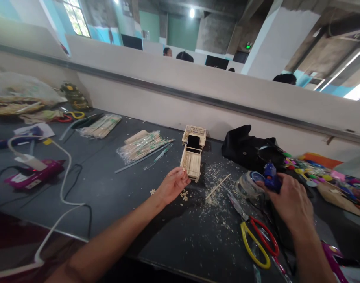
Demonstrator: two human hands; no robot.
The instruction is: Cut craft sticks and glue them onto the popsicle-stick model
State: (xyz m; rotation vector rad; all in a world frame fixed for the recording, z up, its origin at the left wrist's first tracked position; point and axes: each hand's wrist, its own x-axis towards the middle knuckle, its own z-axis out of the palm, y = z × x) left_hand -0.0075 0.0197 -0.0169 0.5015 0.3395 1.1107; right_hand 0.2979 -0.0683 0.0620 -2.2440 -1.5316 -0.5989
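My left hand (174, 184) is at the near left corner of a small model truck (192, 159) built of wooden sticks. Its thumb and fingers are pinched together, and what lies between them is too small to make out. A dark block (193, 142) sits in the middle of the model. On the right, my right hand (293, 200) grips a blue glue gun (271, 177) beside a clear round jar (247, 184). Tiny wooden pieces (184, 195) lie just below my left hand. A single wooden stick (218, 186) rests among sawdust-like crumbs.
Scissors (258, 239) with red and yellow handles lie near my right forearm. A black bag (247, 143) and colourful craft bits (318, 173) stand behind. Bagged sticks (144, 145), a pink power strip (35, 173) and a white cable (69, 169) occupy the left. A partition (156, 96) borders the back.
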